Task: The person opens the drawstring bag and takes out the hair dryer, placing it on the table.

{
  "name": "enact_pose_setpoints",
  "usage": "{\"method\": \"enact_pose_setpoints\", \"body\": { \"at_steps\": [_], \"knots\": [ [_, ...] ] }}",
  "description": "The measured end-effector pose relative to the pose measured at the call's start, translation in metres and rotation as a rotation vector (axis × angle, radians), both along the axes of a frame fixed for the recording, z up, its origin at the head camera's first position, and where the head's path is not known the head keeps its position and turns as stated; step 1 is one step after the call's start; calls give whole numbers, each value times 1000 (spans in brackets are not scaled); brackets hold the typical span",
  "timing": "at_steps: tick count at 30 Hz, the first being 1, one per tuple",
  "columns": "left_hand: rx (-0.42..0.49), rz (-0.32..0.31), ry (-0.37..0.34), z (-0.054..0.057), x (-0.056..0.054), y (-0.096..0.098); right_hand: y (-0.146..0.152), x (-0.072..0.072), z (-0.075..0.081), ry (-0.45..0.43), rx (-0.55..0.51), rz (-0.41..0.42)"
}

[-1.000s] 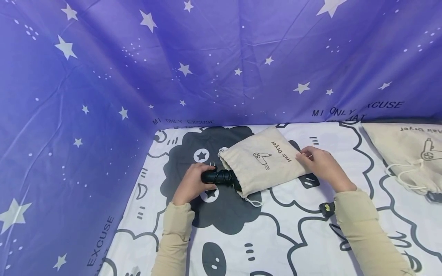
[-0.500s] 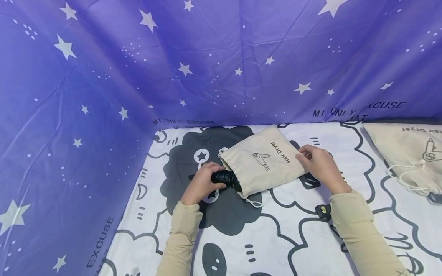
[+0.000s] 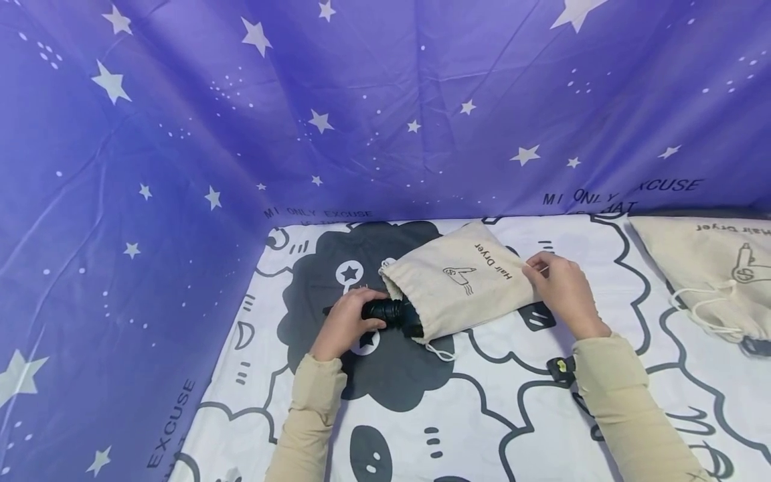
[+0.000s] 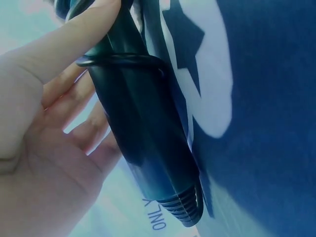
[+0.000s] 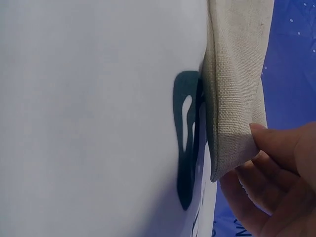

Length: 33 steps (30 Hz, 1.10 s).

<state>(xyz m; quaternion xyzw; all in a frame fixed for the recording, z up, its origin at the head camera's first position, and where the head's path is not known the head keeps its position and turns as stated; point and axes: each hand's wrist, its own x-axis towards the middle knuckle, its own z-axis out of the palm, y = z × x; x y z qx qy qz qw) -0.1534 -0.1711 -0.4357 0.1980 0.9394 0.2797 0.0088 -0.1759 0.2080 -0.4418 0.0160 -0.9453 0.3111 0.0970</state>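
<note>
In the head view, my left hand point(image 3: 349, 321) grips the black handle of a hair dryer point(image 3: 385, 310), thumb on one side and fingers on the other. The handle sticks out of the mouth of a beige drawstring bag point(image 3: 446, 294) printed "Hair Dryer"; the rest of the dryer is hidden inside. A cord is wound round the handle point(image 4: 143, 113) in the left wrist view, with a ribbed cord sleeve at its end. My right hand point(image 3: 560, 291) pinches the bag's closed-end corner point(image 5: 232, 133) between thumb and fingers.
Another beige "Hair Dryer" bag point(image 3: 693, 268) with white drawstrings lies at the right edge. A cartoon-print sheet point(image 3: 458, 422) covers the surface. Purple star-print curtains point(image 3: 361, 154) stand behind and at the left.
My left hand first moved right along the handle toward the bag mouth, then slightly back left. More of the dryer shows at the mouth now. My right hand keeps its pinch on the corner.
</note>
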Motion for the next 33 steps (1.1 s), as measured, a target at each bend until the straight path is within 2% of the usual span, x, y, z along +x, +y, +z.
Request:
{"method": "enact_pose_setpoints", "body": {
  "at_steps": [12, 26, 29, 33],
  "knots": [
    [6, 29, -14, 4, 2, -12, 1, -1, 3, 44, -29, -10],
    [-12, 24, -25, 7, 6, -32, 1, 0, 1, 11, -33, -13],
    [-27, 5, -34, 9, 7, -32, 0, 0, 3, -10, -50, 7],
    [-42, -54, -42, 12, 7, -30, 0, -1, 4, -41, -72, 27]
  ]
}}
